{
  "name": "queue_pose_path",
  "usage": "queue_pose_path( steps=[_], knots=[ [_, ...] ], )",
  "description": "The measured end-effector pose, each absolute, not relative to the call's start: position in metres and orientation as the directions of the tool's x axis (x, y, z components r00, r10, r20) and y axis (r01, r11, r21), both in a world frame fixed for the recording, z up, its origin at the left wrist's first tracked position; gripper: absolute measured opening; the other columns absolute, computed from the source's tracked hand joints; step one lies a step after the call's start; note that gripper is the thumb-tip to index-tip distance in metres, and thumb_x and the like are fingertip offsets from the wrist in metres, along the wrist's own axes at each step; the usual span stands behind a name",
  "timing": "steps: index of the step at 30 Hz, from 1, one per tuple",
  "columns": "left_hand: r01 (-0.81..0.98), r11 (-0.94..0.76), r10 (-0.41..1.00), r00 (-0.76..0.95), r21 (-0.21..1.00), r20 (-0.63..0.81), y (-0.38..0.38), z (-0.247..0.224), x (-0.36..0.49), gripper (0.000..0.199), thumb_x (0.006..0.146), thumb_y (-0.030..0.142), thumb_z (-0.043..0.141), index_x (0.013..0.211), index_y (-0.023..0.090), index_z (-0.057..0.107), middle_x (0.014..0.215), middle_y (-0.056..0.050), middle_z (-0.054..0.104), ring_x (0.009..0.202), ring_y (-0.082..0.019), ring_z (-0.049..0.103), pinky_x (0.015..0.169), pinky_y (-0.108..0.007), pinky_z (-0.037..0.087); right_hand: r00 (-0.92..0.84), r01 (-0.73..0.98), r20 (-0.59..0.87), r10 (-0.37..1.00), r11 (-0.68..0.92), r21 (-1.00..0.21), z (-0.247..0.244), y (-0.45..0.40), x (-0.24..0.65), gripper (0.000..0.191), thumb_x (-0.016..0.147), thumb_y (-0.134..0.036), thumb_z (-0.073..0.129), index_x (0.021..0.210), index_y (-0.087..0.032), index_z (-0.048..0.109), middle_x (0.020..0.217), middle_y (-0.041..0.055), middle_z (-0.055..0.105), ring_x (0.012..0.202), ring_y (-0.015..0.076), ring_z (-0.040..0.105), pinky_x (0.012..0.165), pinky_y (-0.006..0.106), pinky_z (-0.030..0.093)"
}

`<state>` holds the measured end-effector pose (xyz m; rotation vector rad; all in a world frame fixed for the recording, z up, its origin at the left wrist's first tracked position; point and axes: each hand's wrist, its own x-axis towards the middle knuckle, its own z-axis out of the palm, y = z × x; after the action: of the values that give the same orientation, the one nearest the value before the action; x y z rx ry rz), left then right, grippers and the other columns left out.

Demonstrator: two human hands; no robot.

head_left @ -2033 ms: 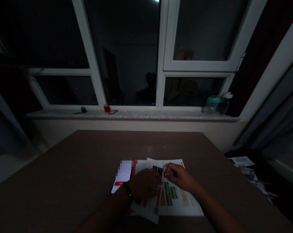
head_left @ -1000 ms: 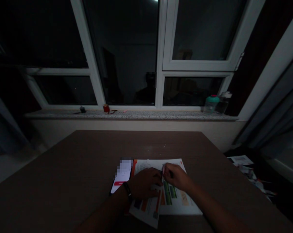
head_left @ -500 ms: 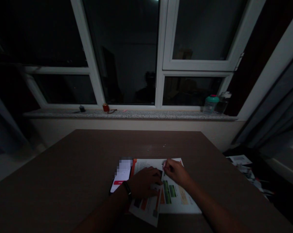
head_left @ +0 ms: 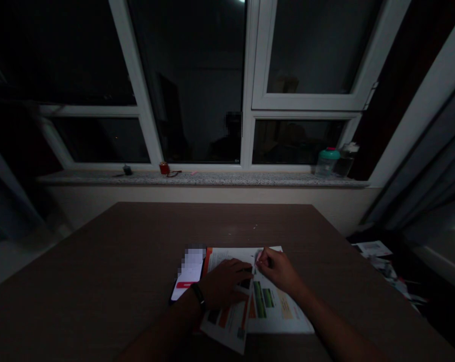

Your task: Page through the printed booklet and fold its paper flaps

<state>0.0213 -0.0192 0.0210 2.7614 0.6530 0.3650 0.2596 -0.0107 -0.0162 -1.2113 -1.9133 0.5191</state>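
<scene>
An open printed booklet (head_left: 299, 324) with orange and green pictures lies on the table in front of me. Over its left part is a loose-looking printed page (head_left: 231, 334), tilted at an angle. My left hand (head_left: 227, 281), with a dark band at the wrist, rests on this page with its fingers stretched toward the page's right edge. Just right of those fingertips, my right hand (head_left: 275, 266) is closed in a pinch above the booklet's upper part. A small pinkish thing shows at its fingertips, too small and dim to name.
A lit phone (head_left: 190, 269) lies against the booklet's left side on the brown table (head_left: 118, 261). Small white scraps (head_left: 255, 226) lie farther back. On the windowsill (head_left: 220, 177) stand a teal-lidded bottle (head_left: 327, 162), a clear bottle (head_left: 346, 160) and a small red jar (head_left: 164, 168).
My right hand has shifted slightly to the right, away from the left fingertips. The left fingers have spread a little toward the page's edge.
</scene>
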Motion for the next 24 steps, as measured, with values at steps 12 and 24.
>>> queue_pose_path(
  steps=[12, 24],
  knots=[
    [0.401, -0.845, 0.474, 0.867, 0.353, 0.152, -0.018, 0.023, 0.024, 0.035, 0.086, 0.038, 0.069, 0.116, 0.024, 0.057, 0.123, -0.005, 0.059, 0.112, -0.027, 0.052, 0.095, -0.038, 0.039, -0.358, 0.520, 0.385, 0.851, 0.524, -0.675, -0.014, -0.021, 0.254, 0.018, 0.077, -0.013, 0.060, 0.066, -0.021, 0.047, 0.062, -0.0040, 0.053, 0.058, 0.0126, 0.051, 0.057, 0.021, 0.036],
    [0.400, -0.851, 0.473, 0.865, 0.339, 0.166, -0.016, 0.019, 0.025, 0.032, 0.081, 0.034, 0.075, 0.107, 0.023, 0.059, 0.113, -0.003, 0.060, 0.104, -0.025, 0.053, 0.092, -0.036, 0.038, -0.451, 0.524, 0.501, 0.738, 0.674, -0.521, -0.015, -0.015, 0.248, 0.017, 0.077, -0.005, 0.051, 0.072, -0.021, 0.052, 0.071, 0.0000, 0.056, 0.071, 0.0153, 0.057, 0.067, 0.023, 0.040]
  ],
)
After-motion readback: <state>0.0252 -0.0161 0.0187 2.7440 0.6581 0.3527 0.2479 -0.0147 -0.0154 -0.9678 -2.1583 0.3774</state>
